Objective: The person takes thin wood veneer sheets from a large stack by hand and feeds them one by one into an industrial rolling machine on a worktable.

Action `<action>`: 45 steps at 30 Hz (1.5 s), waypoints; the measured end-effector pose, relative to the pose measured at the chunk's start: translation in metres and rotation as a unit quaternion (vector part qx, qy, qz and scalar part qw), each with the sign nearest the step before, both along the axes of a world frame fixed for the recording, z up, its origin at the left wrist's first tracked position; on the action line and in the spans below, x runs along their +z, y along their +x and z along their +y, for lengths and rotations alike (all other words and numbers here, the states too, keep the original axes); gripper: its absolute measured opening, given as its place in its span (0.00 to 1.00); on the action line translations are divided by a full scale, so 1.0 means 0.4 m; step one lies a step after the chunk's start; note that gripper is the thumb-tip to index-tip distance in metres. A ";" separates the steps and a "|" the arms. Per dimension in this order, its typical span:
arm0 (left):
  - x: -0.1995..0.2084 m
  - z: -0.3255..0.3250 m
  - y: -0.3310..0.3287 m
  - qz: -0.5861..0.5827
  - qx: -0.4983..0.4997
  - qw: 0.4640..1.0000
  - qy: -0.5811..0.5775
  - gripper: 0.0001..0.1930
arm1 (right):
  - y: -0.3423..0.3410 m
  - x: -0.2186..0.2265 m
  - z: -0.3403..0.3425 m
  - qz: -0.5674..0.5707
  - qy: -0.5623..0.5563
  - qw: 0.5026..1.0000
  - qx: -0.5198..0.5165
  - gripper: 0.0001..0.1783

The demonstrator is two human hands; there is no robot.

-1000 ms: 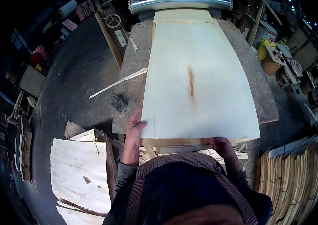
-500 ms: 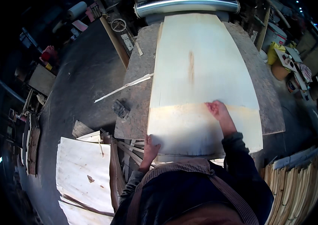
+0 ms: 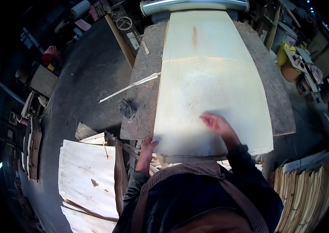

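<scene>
Pale wood veneer sheets (image 3: 226, 93) lie overlapped on a worn board table (image 3: 283, 105), reaching away to a shiny metal roller (image 3: 195, 5). A yellowish seam crosses them, and a brown streak shows beyond it. My left hand (image 3: 146, 150) is at the near left edge of the veneer, thumb apart from the fingers and close to the edge. Over the near half of the sheet is my right hand (image 3: 217, 125), slightly blurred. Its fingers are drawn together and point left, with nothing visible in them; whether they touch the veneer I cannot tell.
A stack of stained veneer pieces (image 3: 87, 167) stands at the near left. Upright bundled strips (image 3: 312, 186) fill the near right. A thin offcut (image 3: 129, 87) sticks out past the table's left side, near a dark lump (image 3: 126, 108). Buckets (image 3: 286, 35) stand at the far right.
The veneer's seam and brown streak have shifted away toward the roller. My right hand has come nearer and to the left over the sheet. My left hand has moved slightly left and forward.
</scene>
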State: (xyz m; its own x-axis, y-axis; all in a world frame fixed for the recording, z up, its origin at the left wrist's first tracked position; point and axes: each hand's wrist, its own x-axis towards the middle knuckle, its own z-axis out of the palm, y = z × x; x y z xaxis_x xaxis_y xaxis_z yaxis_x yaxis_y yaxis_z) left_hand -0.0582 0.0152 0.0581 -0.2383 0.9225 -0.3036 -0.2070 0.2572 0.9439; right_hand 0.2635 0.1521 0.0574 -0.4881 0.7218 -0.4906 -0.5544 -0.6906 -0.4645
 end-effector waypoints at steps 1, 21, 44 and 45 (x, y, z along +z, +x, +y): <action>0.024 -0.002 0.002 -0.010 0.008 1.000 0.015 0.16 | 0.017 -0.017 -0.053 0.003 0.045 0.996 0.079 0.14; 0.314 0.021 -0.012 -0.094 0.013 0.992 0.083 0.17 | 0.131 0.018 -0.430 -0.111 -0.034 0.992 -0.054 0.12; -0.115 -0.010 -0.047 0.040 0.065 0.992 -0.100 0.25 | 0.137 -0.030 -0.070 -0.144 0.040 0.984 -0.097 0.16; -0.116 -0.012 -0.065 -0.011 0.087 0.990 -0.110 0.24 | 0.150 -0.036 -0.117 -0.142 0.051 0.986 -0.065 0.17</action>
State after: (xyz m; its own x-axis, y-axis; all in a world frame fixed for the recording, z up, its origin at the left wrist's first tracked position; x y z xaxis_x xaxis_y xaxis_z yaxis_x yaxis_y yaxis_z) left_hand -0.0842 0.0106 0.0115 -0.3786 0.7790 -0.4998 -0.2864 0.4149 0.8636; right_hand 0.3235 0.1054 0.0429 -0.2408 0.8220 -0.5160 -0.4730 -0.5636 -0.6772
